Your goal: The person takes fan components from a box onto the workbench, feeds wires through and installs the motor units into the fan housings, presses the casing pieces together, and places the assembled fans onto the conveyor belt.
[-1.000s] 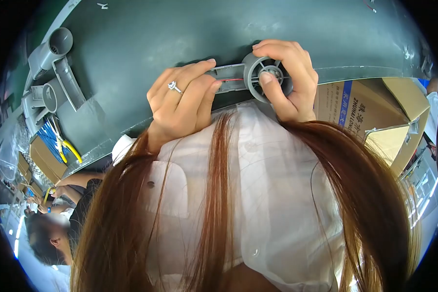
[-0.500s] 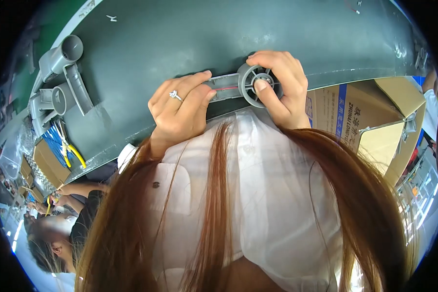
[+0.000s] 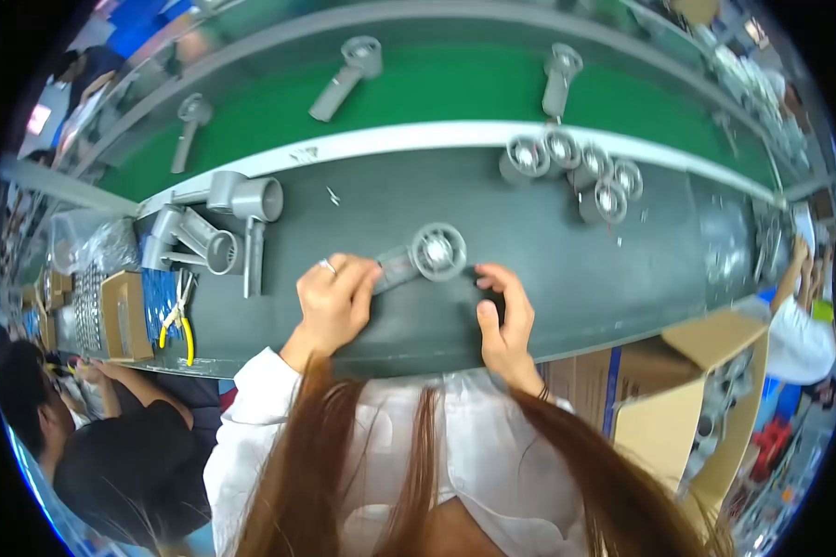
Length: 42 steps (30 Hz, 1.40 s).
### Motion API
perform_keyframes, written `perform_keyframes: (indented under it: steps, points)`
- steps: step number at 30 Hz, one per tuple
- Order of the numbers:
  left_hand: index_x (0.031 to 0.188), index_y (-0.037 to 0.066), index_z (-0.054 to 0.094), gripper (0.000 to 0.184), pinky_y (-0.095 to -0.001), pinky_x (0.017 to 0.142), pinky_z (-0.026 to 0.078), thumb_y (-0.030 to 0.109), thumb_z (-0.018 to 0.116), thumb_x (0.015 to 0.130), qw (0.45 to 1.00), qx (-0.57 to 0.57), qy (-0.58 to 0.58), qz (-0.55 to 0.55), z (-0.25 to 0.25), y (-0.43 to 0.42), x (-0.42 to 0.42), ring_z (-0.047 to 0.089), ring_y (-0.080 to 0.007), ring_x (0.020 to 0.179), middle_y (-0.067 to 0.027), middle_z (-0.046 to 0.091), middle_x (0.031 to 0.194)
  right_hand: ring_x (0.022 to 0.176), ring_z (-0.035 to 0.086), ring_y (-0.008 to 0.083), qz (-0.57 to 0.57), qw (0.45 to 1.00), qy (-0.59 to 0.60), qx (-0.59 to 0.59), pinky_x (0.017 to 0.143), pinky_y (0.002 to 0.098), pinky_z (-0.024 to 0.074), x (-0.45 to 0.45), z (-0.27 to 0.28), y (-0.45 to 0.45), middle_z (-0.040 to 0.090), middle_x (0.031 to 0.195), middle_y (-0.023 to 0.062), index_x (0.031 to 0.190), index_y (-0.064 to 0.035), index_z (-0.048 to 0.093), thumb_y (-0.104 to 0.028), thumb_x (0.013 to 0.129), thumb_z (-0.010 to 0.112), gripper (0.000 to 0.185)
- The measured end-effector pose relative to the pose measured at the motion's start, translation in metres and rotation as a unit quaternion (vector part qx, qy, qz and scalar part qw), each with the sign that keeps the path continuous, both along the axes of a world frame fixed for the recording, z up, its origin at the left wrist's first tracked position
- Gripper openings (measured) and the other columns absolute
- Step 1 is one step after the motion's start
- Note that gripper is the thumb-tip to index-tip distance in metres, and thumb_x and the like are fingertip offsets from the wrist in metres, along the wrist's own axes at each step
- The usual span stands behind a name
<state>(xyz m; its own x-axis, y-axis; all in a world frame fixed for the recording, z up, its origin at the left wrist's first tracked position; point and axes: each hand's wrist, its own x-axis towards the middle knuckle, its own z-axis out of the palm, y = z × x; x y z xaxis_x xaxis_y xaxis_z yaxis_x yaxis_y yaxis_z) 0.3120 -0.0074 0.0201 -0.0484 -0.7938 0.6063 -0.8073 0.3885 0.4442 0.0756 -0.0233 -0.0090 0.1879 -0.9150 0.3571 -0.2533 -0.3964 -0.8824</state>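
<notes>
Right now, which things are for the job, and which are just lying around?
For the job, it seems:
grey fan piece, held by the left hand; right hand open nearby
similar fan heads
grey tube parts

Just lying around, probably:
yellow-handled pliers
white scraps

A gray ring-headed part point(image 3: 424, 257) is jutting from the left hand point(image 3: 333, 304).
Its round, ribbed head point(image 3: 439, 252) is facing the camera, the center gleaming pale; its narrow handle point(image 3: 397, 269) is slanting down-left, the end disappearing behind the fingers.
</notes>
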Motion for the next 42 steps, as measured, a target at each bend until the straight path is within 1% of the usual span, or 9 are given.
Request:
perform_keyframes:
  steps: [9, 13, 15, 18, 23, 27, 31, 36, 42]
  points:
    - [0.089, 0.007, 0.069, 0.020, -0.0462, 0.068, 0.049, 0.024, 0.057, 0.089, 0.947, 0.050, 0.065, 0.310, 0.009, -0.196, 0.020, 0.065, -0.0369, 0.078, -0.0157, 0.068, 0.078, 0.083, 0.058, 0.0250, 0.013, 1.000, -0.004, -0.005, 0.079, 0.0348, 0.0463, 0.001, -0.002, -0.002, 0.060, 0.110, 0.0168, 0.112, 0.0006, 0.057, -0.008, 0.082, 0.062, 0.031]
    - [0.092, 0.002, 0.066, 0.019, -0.0466, 0.073, 0.049, 0.019, 0.060, 0.087, 0.963, 0.037, 0.062, 0.259, -0.032, -0.285, 0.010, 0.064, -0.0390, 0.085, -0.0201, 0.067, 0.083, 0.081, 0.058, 0.0237, 0.001, 1.000, -0.011, -0.019, 0.077, 0.0333, 0.0477, -0.003, -0.003, 0.000, 0.060, 0.111, 0.0167, 0.111, 0.0008, 0.057, -0.006, 0.081, 0.061, 0.031]
    - [0.110, -0.005, 0.058, 0.035, -0.0470, 0.085, 0.046, 0.017, 0.065, 0.083, 0.967, 0.046, 0.058, 0.245, -0.024, -0.289, -0.001, 0.059, -0.0414, 0.100, -0.0269, 0.062, 0.103, 0.081, 0.058, 0.0232, -0.005, 1.000, -0.020, -0.016, 0.076, 0.0328, 0.0482, -0.005, 0.000, 0.001, 0.060, 0.111, 0.0168, 0.112, 0.0010, 0.057, -0.006, 0.081, 0.061, 0.031]
    - [0.123, -0.012, 0.047, 0.056, -0.0473, 0.095, 0.041, 0.016, 0.069, 0.081, 0.968, -0.009, 0.023, 0.248, -0.016, -0.274, 0.005, 0.050, -0.0432, 0.114, -0.0308, 0.052, 0.121, 0.080, 0.058, 0.0221, -0.019, 0.999, -0.041, -0.003, 0.076, 0.0322, 0.0486, -0.009, -0.001, 0.002, 0.060, 0.112, 0.0167, 0.112, 0.0014, 0.057, -0.005, 0.082, 0.060, 0.031]
    - [0.101, 0.003, 0.068, 0.025, -0.0465, 0.090, 0.045, 0.012, 0.068, 0.078, 0.979, 0.037, -0.048, 0.194, 0.049, -0.153, 0.035, 0.057, -0.0397, 0.105, -0.0212, 0.063, 0.112, 0.081, 0.058, 0.0209, 0.010, 0.998, -0.055, 0.010, 0.077, 0.0317, 0.0484, -0.008, -0.001, 0.003, 0.059, 0.115, 0.0148, 0.111, 0.0007, 0.057, -0.004, 0.082, 0.060, 0.030]
    - [0.099, 0.005, 0.070, 0.030, -0.0439, 0.090, 0.045, 0.001, 0.063, 0.070, 0.968, 0.134, -0.120, 0.178, 0.087, -0.060, 0.090, 0.058, -0.0393, 0.099, -0.0168, 0.067, 0.104, 0.085, 0.058, 0.0193, 0.009, 0.998, -0.045, 0.030, 0.080, 0.0314, 0.0475, -0.008, -0.002, 0.004, 0.059, 0.115, 0.0135, 0.112, 0.0002, 0.058, -0.005, 0.082, 0.060, 0.030]
    - [0.113, 0.008, 0.064, 0.045, -0.0435, 0.093, 0.043, 0.004, 0.072, 0.069, 0.941, 0.243, -0.172, 0.160, 0.071, -0.024, 0.132, 0.054, -0.0375, 0.105, -0.0154, 0.065, 0.108, 0.080, 0.057, 0.0144, 0.008, 0.999, -0.035, 0.010, 0.079, 0.0281, 0.0465, -0.004, -0.002, 0.003, 0.060, 0.110, 0.0106, 0.111, 0.0028, 0.058, -0.002, 0.085, 0.057, 0.026]
    - [0.118, 0.004, 0.055, 0.063, -0.0450, 0.084, 0.046, 0.020, 0.083, 0.065, 0.894, 0.181, -0.260, 0.316, 0.049, -0.005, 0.090, 0.057, -0.0380, 0.097, -0.0191, 0.063, 0.099, 0.083, 0.058, 0.0188, -0.009, 0.999, -0.031, 0.016, 0.079, 0.0307, 0.0470, -0.005, -0.006, 0.006, 0.061, 0.113, 0.0133, 0.110, 0.0006, 0.059, -0.003, 0.082, 0.061, 0.029]
    - [0.106, -0.001, 0.052, 0.045, -0.0419, 0.068, 0.052, 0.000, 0.070, 0.064, 0.877, 0.156, -0.328, 0.315, 0.016, -0.005, 0.094, 0.064, -0.0342, 0.078, -0.0176, 0.065, 0.079, 0.080, 0.058, 0.0172, -0.015, 0.999, -0.042, 0.031, 0.078, 0.0294, 0.0470, -0.009, -0.004, 0.005, 0.061, 0.112, 0.0142, 0.110, 0.0021, 0.059, 0.000, 0.080, 0.060, 0.030]
